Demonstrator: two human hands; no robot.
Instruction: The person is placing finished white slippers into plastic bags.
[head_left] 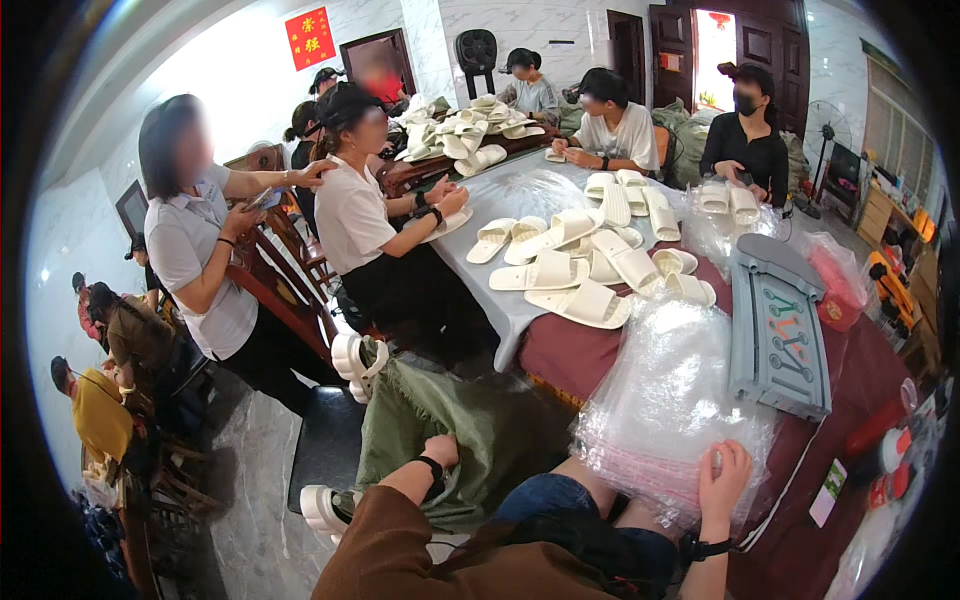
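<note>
My left hand, a dark band at its wrist, is closed on the green woven sack beside my lap. Cream slippers stick out at the sack's far left edge, and another cream slipper shows at its near side. On the table's near edge lies a stack of clear plastic bags with pink lower edges. Over its right side rests my right hand, fingers bent and apart, with nothing seen in its grip.
Loose cream slippers cover the table's middle, and more slippers are heaped farther back. A grey plastic case stands right of the bags. Several people sit around the table; one person stands at left, holding a phone, near wooden chairs.
</note>
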